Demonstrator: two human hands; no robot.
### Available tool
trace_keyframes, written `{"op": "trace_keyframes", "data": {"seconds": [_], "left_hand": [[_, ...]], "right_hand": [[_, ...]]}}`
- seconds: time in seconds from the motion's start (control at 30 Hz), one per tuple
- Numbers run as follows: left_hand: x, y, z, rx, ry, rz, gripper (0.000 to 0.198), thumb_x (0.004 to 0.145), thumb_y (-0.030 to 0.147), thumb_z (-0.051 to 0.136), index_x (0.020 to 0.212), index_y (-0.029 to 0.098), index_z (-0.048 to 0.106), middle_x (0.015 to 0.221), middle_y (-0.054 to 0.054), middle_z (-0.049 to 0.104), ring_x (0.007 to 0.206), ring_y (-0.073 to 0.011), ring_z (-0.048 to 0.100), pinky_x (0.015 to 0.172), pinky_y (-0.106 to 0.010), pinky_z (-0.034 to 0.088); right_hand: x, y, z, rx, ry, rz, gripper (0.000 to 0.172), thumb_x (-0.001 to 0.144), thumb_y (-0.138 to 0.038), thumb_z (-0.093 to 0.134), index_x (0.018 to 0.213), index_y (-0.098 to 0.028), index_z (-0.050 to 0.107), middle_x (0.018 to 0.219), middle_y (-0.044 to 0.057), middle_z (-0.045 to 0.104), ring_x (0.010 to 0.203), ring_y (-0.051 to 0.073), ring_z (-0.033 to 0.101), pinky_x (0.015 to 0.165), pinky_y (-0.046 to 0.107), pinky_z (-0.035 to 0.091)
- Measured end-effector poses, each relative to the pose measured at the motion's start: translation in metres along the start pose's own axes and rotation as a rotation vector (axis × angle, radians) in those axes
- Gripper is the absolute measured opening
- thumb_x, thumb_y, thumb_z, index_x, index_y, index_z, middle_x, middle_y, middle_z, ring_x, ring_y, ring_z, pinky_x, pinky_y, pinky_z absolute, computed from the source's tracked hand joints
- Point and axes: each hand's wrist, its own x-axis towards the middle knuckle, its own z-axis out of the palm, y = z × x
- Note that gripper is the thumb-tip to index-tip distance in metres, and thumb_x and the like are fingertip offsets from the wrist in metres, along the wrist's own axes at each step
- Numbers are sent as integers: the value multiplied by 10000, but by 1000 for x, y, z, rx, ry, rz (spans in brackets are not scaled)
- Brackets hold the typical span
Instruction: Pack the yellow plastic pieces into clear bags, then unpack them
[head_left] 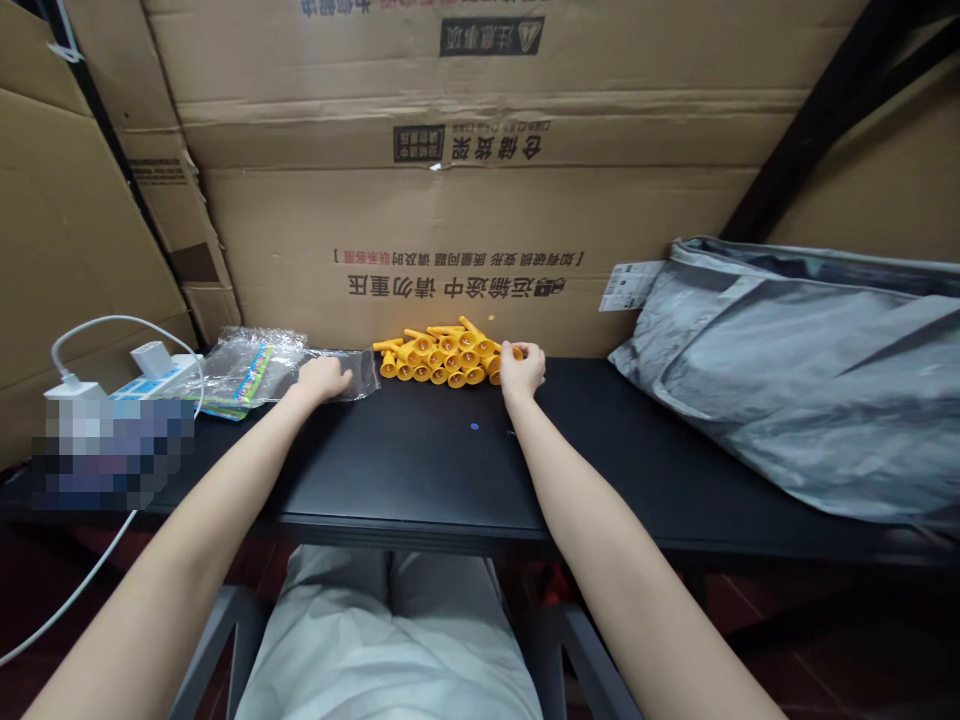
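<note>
A heap of small yellow plastic trumpet-shaped pieces [439, 357] lies at the back of the black table [420, 470], against the cardboard. My right hand [521, 372] is at the heap's right end, fingers curled and pinched on one yellow piece. My left hand [324, 378] rests on a clear plastic bag [352, 372] left of the heap, fingers curled down on it. More clear bags with colourful printed cards [247, 368] lie further left.
Cardboard boxes [465, 230] wall off the back and left. A big grey plastic sack [810, 370] fills the table's right side. A white power strip with charger and cable [154, 365] sits far left. A small blue dot [474, 427] marks the tabletop.
</note>
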Motion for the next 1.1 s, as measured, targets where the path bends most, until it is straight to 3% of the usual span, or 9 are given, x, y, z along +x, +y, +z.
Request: {"op": "trace_keyframes", "data": {"seconds": [0.13,0.23,0.47,0.6,0.73,0.9,1.1], "left_hand": [[-1,22,2,16,10,-62,594,853,528,348,1074,81,670,1093,-224,655,1047,-321,612,851,-380,470],[-2,33,2,32,1,-90,595,836,540,396,1108,75,647,1113,-230,644,1062,-326,602,857,-408,470],[-1,34,3,-9,-65,-107,543,739,461,544,1123,87,633,1172,-234,615,1097,-343,580,873,-421,475],[-6,26,1,-43,-102,-122,624,696,481,569,1189,99,581,1233,-237,576,1131,-369,554,907,-460,452],[-15,22,1,-66,-110,-95,621,703,489,548,1221,147,557,1263,-214,566,1170,-395,519,992,-602,318],[-20,19,5,-145,-45,-72,331,723,350,515,970,187,664,1132,-158,655,1106,-373,566,1021,-679,191],[-17,7,9,-259,28,-5,166,715,281,497,760,192,630,951,-96,695,994,-309,613,1014,-650,249]], "right_hand": [[0,-4,-3,28,72,-32,69,762,-265,506,779,-200,490,1004,57,559,977,211,524,890,376,363],[1,-9,-5,50,123,-126,43,763,-195,469,804,-205,462,1001,71,533,1001,199,517,889,342,379],[-11,-32,-5,154,115,-400,91,809,-176,395,870,-205,456,1049,102,494,1068,194,497,920,347,389],[-30,-47,-3,274,-15,-480,57,829,-220,421,848,-205,473,1072,112,506,1079,198,498,897,347,413],[-51,-53,6,391,-222,-560,33,808,-238,476,823,-213,492,1050,91,539,1048,198,524,895,354,430],[-70,-51,14,438,-478,-676,38,783,-248,531,808,-221,520,975,65,580,1014,206,546,909,376,433],[-79,-47,15,392,-582,-701,33,770,-242,556,793,-227,538,970,59,588,999,210,546,897,386,436]]}}
